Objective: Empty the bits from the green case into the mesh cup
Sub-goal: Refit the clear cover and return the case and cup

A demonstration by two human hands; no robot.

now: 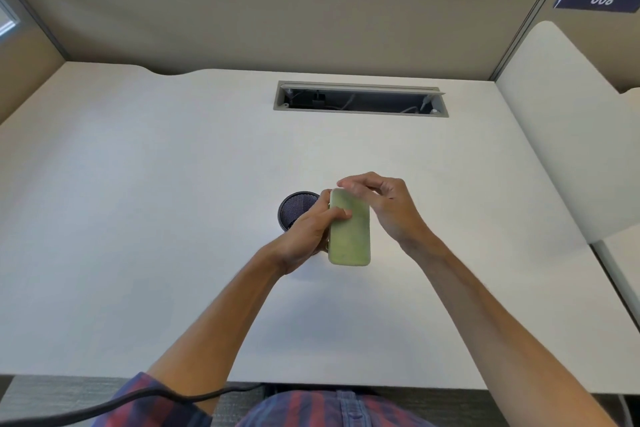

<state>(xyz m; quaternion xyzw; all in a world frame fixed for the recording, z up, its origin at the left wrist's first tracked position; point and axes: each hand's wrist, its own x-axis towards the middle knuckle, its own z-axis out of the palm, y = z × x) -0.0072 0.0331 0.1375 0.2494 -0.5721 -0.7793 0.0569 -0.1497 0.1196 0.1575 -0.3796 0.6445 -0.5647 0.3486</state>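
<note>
The green case (349, 234) is a flat, rounded rectangle held above the white desk, its smooth back facing me. My left hand (304, 236) grips its left edge, thumb across the face. My right hand (384, 208) rests at the case's top right corner, fingers curled loosely against it. The dark mesh cup (292, 208) stands on the desk just behind and left of the case, partly hidden by my left hand. No bits are visible, and the case looks closed.
A white desk (173, 201) spreads around the hands. An open cable slot (360, 100) lies at the back centre. Beige partition walls (277, 17) close off the rear and sides. A black cable (104, 406) runs along the near edge.
</note>
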